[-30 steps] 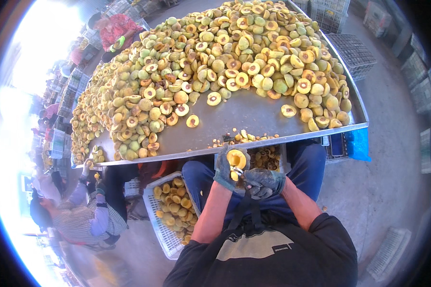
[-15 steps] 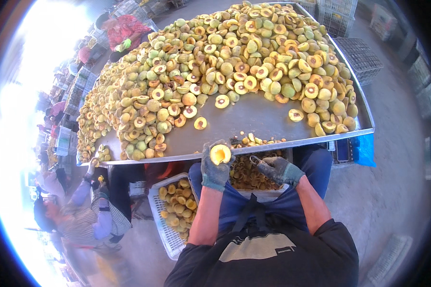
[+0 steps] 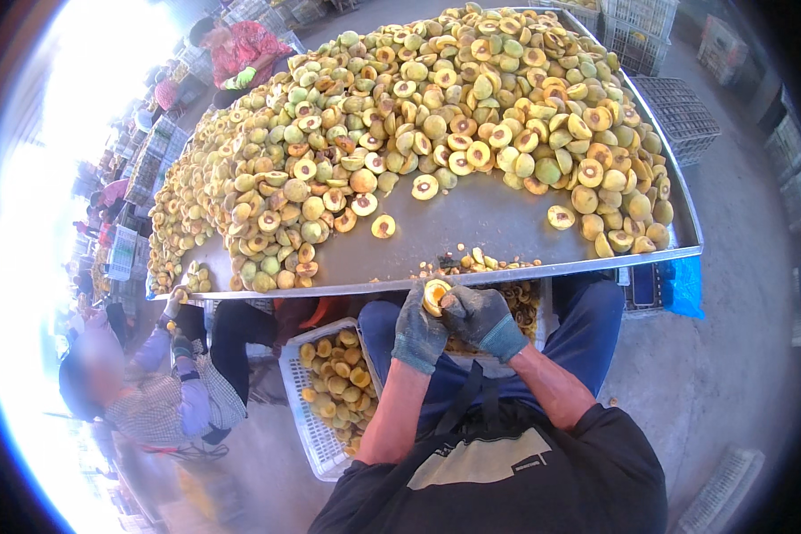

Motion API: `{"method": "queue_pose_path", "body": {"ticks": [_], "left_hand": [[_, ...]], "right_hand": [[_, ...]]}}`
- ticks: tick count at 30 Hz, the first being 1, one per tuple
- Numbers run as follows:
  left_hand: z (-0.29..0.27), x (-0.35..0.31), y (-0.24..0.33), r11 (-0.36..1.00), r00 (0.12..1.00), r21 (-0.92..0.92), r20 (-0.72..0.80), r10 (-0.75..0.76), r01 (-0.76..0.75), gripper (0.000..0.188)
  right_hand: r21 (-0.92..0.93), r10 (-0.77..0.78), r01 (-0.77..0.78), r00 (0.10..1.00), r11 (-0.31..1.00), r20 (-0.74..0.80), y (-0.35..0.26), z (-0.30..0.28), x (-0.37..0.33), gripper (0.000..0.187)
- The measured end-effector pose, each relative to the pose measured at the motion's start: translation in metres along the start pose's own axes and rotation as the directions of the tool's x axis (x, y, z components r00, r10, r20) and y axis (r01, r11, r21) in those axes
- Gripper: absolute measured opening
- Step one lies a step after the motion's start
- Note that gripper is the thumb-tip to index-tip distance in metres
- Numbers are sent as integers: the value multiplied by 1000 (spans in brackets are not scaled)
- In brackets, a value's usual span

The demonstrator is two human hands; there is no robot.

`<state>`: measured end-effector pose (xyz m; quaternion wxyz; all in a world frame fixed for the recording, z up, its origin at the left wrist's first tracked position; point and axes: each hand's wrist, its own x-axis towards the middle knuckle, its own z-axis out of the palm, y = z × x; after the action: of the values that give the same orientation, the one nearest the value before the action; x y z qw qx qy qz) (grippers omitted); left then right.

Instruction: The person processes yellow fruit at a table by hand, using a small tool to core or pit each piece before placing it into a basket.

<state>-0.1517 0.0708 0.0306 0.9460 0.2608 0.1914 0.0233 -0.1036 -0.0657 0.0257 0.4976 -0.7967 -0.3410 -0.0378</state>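
My left hand (image 3: 419, 331), in a grey-green work glove, is closed round a peach half (image 3: 436, 297), its yellow cut face turned up and hollow in the middle. My gloved right hand (image 3: 483, 318) is closed too and meets the fruit from the right, its fingertips at the cut face. The small dark loop-ended tool it held earlier is mostly hidden by the fingers now. Both hands are just below the near edge of a metal table (image 3: 498, 222) heaped with halved peaches (image 3: 400, 125). Pit scraps (image 3: 477, 262) lie on the table beyond my hands.
A white crate (image 3: 307, 425) of hollowed peach halves (image 3: 336, 378) stands left of my legs. Another container with dark scraps (image 3: 521, 303) is below my hands. A co-worker (image 3: 165, 400) sits at left, another person (image 3: 240, 58) at far left. Crates (image 3: 676, 116) stand right of the table.
My right hand has moved left and up to the peach half in my left hand. The left hand has shifted slightly right, tilting the fruit. The view has shifted a little.
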Motion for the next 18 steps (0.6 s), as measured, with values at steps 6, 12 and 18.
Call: {"method": "queue_pose_path", "body": {"ticks": [6, 12, 18], "left_hand": [[-10, 0, -16, 973, 986, 190, -76, 147, -131, 34], [3, -11, -4, 956, 971, 234, -116, 211, -179, 32], [-11, -2, -9, 1000, 992, -27, -129, 6, -10, 35]], "right_hand": [[59, 74, -70, 995, 996, -68, 9, 8, -12, 26], [224, 123, -114, 992, 968, -27, -7, -7, -4, 24], [185, -32, 44, 997, 982, -65, 1, -5, -8, 22]]}}
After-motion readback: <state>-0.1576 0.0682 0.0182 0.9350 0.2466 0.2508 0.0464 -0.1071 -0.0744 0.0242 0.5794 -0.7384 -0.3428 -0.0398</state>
